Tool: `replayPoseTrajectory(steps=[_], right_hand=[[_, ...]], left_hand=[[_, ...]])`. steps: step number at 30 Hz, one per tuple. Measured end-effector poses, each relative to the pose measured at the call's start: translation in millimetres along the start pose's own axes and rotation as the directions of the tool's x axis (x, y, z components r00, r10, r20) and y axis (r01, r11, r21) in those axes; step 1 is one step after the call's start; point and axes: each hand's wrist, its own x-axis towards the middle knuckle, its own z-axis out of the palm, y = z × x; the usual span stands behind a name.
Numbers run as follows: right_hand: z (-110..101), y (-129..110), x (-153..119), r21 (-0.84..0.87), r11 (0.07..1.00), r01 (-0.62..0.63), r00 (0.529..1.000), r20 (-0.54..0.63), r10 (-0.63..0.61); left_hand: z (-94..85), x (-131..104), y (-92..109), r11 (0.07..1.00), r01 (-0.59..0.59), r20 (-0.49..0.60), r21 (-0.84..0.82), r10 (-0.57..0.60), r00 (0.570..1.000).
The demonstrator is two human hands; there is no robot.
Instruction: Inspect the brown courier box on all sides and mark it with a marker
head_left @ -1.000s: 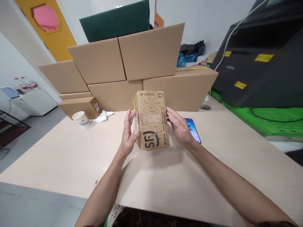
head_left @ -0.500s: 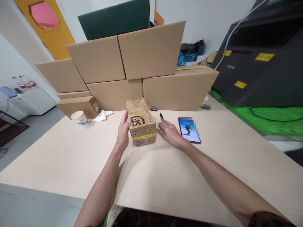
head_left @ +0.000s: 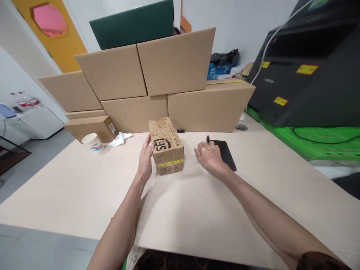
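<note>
A small cardboard box with black print and a yellow tape band stands on the pale table. Against its left side rests my left hand, fingers stretched out. My right hand is to the right of the box, apart from it, with fingers bent around a black marker whose tip points up past the knuckles. Just right of that hand, partly behind it, lies a phone with a dark screen. Behind the box is a small black cap.
Large cardboard boxes are stacked along the back, a green box on top. At the left are a paper cup, crumpled tissue and a flat carton. A dark printer stands at the right.
My right hand has moved right, away from the box and up to the phone, with the marker. The phone's screen has gone dark. My left hand has stayed at the box.
</note>
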Motion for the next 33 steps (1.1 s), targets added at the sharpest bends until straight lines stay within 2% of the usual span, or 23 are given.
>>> replayPoseTrajectory(steps=[2, 4, 7, 9, 12, 15, 17, 20, 23, 27, 30, 33], right_hand=[[-3, -6, -1, 0.043, 0.996, 0.079, 0.997, -0.010, -0.078], [-3, -14, -3, 0.200, 0.958, 0.203, 0.978, 0.008, -0.209], [-5, -22, -8, 0.555, 0.773, 0.307, 0.932, -0.012, -0.362], [-11, -24, -12, 0.689, 0.662, 0.295, 0.937, -0.073, -0.342], [-27, -24, -22, 0.750, 0.571, 0.335, 0.939, -0.213, -0.271], [-43, -24, -31, 0.741, 0.503, 0.445, 0.895, -0.348, -0.279], [-47, -24, -33, 0.738, 0.471, 0.483, 0.876, -0.396, -0.277], [-42, -19, -30, 0.777, 0.427, 0.463, 0.886, -0.418, -0.200], [-32, -14, -24, 0.847, 0.333, 0.415, 0.909, -0.401, -0.113], [-31, -16, -21, 0.887, 0.226, 0.403, 0.914, -0.403, -0.049], [-41, -20, -24, 0.897, 0.178, 0.405, 0.912, -0.410, -0.009], [-51, -21, -26, 0.921, 0.142, 0.362, 0.929, -0.369, 0.027]], left_hand=[[4.6, -2, -3, 0.997, 0.055, -0.001, -0.048, -0.055, 0.998], [10.4, -5, -5, 0.980, 0.165, 0.012, -0.112, -0.165, 0.986], [14.8, -7, -2, 0.920, 0.325, 0.079, -0.218, -0.316, 0.946], [12.4, -6, 2, 0.878, 0.379, 0.129, -0.293, -0.357, 0.925], [5.2, -4, 8, 0.825, 0.415, 0.184, -0.384, -0.372, 0.910], [3.3, -5, 12, 0.762, 0.461, 0.221, -0.456, -0.405, 0.887], [6.2, -8, 14, 0.704, 0.520, 0.266, -0.484, -0.448, 0.854], [11.5, -14, 16, 0.667, 0.581, 0.354, -0.466, -0.461, 0.814], [14.1, -17, 18, 0.754, 0.536, 0.368, -0.380, -0.409, 0.835], [15.1, -19, 19, 0.916, 0.368, 0.319, -0.161, -0.305, 0.897], [15.1, -22, 19, 0.964, 0.261, 0.277, -0.057, -0.236, 0.932], [13.7, -24, 18, 0.984, 0.175, 0.290, -0.045, -0.155, 0.944]])
